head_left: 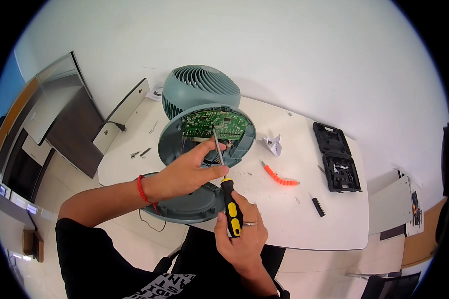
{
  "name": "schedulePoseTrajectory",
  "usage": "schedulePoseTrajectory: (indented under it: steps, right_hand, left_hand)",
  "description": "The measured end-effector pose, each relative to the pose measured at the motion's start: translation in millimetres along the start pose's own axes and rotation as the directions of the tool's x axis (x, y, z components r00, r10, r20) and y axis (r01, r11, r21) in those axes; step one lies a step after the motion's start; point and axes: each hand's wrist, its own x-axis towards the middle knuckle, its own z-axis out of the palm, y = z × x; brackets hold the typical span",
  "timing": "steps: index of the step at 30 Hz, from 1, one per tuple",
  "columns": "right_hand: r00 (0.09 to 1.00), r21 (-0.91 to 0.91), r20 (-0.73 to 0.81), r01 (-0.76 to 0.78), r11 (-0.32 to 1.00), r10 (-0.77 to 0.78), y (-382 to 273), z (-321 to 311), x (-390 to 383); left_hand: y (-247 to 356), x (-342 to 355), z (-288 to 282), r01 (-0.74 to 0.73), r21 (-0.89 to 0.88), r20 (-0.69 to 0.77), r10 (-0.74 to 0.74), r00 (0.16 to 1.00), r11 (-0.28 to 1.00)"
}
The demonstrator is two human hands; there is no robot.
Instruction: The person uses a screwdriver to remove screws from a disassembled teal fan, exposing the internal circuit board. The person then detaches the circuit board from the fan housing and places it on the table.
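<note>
A grey-green fan (194, 87) lies tipped on the white table (304, 219), its round base open and showing a green circuit board (217, 123). My right hand (242, 236) grips the black and yellow handle of a screwdriver (229, 202); the metal shaft runs up to the board's lower edge. My left hand (189, 169), with a red cord at the wrist, reaches across and pinches the shaft near its tip. The removed round base cover (194, 204) lies under my left forearm at the table's near edge.
On the table's right side lie an orange flexible bit extension (280, 177), a black bit strip (318, 206), an open black tool case (336, 159) and a crumpled white paper (273, 144). Loose screws (140, 152) lie at left. A grey cabinet (65, 114) stands to the left.
</note>
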Motion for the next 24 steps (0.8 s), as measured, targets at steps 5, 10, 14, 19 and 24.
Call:
schedulePoseTrajectory:
  steps: [5, 10, 14, 19, 24]
  right_hand:
    - [1.000, 0.004, 0.021, -0.012, 1.000, 0.012, 0, -1, -2]
    - [1.000, 0.018, 0.017, -0.006, 1.000, 0.006, 0, 2, -1]
    - [1.000, 0.037, 0.018, 0.009, 0.999, -0.010, -1, 3, -3]
    - [1.000, 0.033, 0.027, -0.014, 0.999, 0.013, -1, 3, -4]
    - [1.000, 0.032, 0.002, -0.004, 0.999, 0.004, -1, 5, -4]
  left_hand:
    - [-6, 1, 1, -0.081, 0.042, 0.006, 0.081, 0.997, 0.996]
    - [-13, 4, 1, -0.084, -0.002, -0.007, 0.084, 0.996, 0.996]
    - [-20, 5, 2, -0.133, 0.067, -0.060, 0.137, 0.989, 0.989]
    - [-14, 4, 4, -0.086, -0.080, -0.041, 0.083, 0.996, 0.993]
    - [-7, 2, 5, -0.038, -0.166, -0.003, 0.038, 0.999, 0.985]
